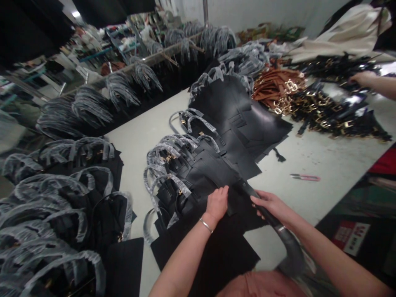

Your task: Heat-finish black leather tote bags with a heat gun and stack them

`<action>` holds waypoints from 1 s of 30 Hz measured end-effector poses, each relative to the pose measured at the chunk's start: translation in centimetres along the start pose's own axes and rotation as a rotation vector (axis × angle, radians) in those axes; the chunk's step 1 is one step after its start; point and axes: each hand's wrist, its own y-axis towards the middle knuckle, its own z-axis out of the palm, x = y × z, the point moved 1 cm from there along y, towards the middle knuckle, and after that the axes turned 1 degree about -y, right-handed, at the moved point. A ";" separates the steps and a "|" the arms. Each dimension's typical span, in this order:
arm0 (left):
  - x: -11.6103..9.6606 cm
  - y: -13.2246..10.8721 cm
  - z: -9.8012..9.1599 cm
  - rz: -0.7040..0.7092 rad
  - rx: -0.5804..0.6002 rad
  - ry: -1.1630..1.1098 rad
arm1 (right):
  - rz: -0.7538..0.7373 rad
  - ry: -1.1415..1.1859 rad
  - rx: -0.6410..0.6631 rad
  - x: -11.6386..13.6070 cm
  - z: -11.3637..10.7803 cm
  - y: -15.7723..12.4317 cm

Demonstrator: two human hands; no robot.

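My left hand (217, 202), with a silver bangle at the wrist, has its fingers curled together on a black leather panel (222, 243). My right hand (272, 206) pinches a black leather strap (269, 218), thumb on top. One end of this strap lies against the panel; the other bends down toward my body, where it shows a wide, glossy curve. Just beyond my hands is a pile of black leather bag pieces (213, 165), with plastic-wrapped handles (167, 150) along its left side. The undersides of both hands are hidden.
Another stack of black bag pieces with wrapped handles (40, 189) fills the left. Thread snips (305, 177) lie at right. Brown straps (270, 86) and black buckled straps (328, 107) are heaped farther back, near another person's hand (365, 79). Handle bundles hang along a rail (123, 68).
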 end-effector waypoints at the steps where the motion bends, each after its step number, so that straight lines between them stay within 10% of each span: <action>1: 0.0 0.8 0.0 -0.044 0.013 0.001 | 0.011 -0.013 0.016 -0.1 -0.1 -0.1; 12: -0.1 5.3 -1.0 0.026 0.053 0.070 | -0.121 -0.046 -0.209 1.4 -2.0 1.0; 30: 0.5 5.0 -1.4 0.112 0.101 -0.090 | -0.023 -0.064 0.059 2.3 -2.0 2.3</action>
